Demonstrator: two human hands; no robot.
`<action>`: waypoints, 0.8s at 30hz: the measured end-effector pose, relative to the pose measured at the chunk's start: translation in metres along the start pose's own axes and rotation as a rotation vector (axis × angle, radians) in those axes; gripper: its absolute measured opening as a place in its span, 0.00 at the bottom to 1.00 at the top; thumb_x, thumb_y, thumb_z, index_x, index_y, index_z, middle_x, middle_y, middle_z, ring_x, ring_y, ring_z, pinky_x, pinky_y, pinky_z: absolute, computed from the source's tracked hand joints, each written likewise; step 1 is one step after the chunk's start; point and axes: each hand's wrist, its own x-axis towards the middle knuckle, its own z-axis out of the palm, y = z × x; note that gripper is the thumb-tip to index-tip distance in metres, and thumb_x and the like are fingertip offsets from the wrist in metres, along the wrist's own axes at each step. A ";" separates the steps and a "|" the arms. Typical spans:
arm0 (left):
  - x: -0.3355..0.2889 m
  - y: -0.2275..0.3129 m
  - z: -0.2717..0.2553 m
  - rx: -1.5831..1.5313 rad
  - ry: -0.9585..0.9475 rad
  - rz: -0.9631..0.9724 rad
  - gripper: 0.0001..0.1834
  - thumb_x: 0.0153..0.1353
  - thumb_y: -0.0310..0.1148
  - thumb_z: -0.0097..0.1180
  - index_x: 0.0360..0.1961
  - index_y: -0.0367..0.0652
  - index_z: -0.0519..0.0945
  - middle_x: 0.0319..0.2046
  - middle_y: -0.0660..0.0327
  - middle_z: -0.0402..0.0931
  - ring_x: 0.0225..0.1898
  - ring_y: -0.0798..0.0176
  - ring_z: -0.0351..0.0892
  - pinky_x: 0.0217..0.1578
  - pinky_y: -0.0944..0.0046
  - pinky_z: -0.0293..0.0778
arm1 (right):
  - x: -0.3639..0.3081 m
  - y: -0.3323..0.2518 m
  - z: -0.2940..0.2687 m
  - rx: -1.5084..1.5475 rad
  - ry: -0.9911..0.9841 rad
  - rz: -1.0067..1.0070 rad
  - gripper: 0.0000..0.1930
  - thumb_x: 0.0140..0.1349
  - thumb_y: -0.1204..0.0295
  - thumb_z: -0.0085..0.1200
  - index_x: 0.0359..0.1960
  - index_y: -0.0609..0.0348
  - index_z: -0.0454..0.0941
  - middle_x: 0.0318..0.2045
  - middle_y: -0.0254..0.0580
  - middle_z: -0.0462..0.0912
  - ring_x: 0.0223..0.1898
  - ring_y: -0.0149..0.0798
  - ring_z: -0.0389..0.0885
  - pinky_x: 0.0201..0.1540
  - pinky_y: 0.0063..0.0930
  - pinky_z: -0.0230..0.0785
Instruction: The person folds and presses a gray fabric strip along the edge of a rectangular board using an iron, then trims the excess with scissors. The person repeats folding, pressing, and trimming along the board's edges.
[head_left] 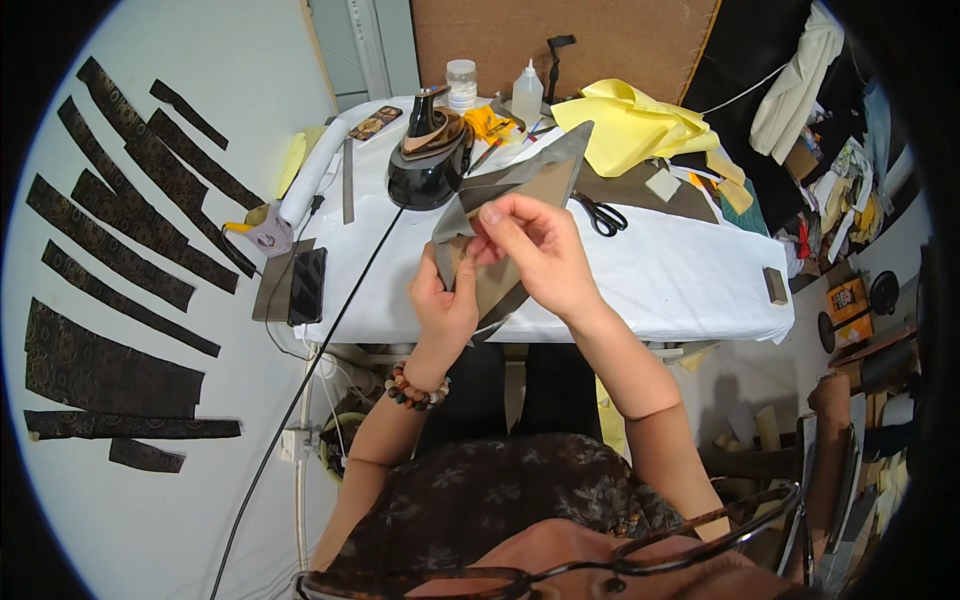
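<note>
A folded piece of grey-brown fabric with a tan face (pixel 548 190) is held up above the near part of the white-covered table (pixel 680 290). My left hand (pixel 445 300) grips its lower left edge between thumb and fingers. Close beside it, my right hand (pixel 540 250) is closed in a pinch at the fabric's left side. Whatever sits between those right fingertips is too small to make out. Behind the fabric, to the left, a black and copper iron (pixel 430 155) rests on the table. Black-handled scissors (pixel 601 215) lie just right of the fabric.
A black cord (pixel 330 310) runs from the iron across the table's left side. Yellow paper (pixel 635 125), a squeeze bottle (pixel 527 95) and a lidded jar (pixel 461 84) stand at the back. A dark phone (pixel 307 287) is at the left edge, a small block (pixel 774 286) at the right.
</note>
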 end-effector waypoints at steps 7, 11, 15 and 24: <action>-0.002 -0.007 -0.001 0.088 0.014 0.027 0.10 0.67 0.27 0.59 0.44 0.33 0.75 0.30 0.59 0.82 0.31 0.71 0.81 0.32 0.70 0.74 | 0.001 -0.005 0.009 0.110 0.007 0.045 0.08 0.68 0.71 0.60 0.32 0.62 0.79 0.25 0.27 0.80 0.25 0.18 0.71 0.29 0.15 0.61; -0.003 -0.008 -0.003 0.152 0.001 0.014 0.11 0.66 0.29 0.60 0.45 0.34 0.75 0.28 0.58 0.82 0.27 0.69 0.80 0.28 0.69 0.72 | -0.019 0.001 0.019 0.013 0.097 -0.113 0.05 0.67 0.73 0.60 0.34 0.62 0.79 0.26 0.25 0.79 0.27 0.16 0.68 0.30 0.14 0.60; -0.006 -0.012 -0.004 0.136 -0.017 0.009 0.13 0.64 0.28 0.61 0.47 0.34 0.76 0.28 0.56 0.83 0.27 0.65 0.82 0.27 0.66 0.72 | -0.030 0.003 0.021 -0.041 0.160 -0.200 0.06 0.67 0.74 0.60 0.34 0.64 0.79 0.26 0.28 0.81 0.28 0.17 0.75 0.32 0.14 0.66; 0.002 0.007 -0.008 0.223 -0.131 -0.003 0.19 0.65 0.27 0.59 0.55 0.31 0.74 0.39 0.52 0.84 0.38 0.60 0.85 0.40 0.65 0.77 | -0.040 0.020 0.002 -0.300 0.332 -0.382 0.06 0.67 0.76 0.57 0.34 0.67 0.80 0.22 0.31 0.80 0.25 0.21 0.75 0.31 0.17 0.68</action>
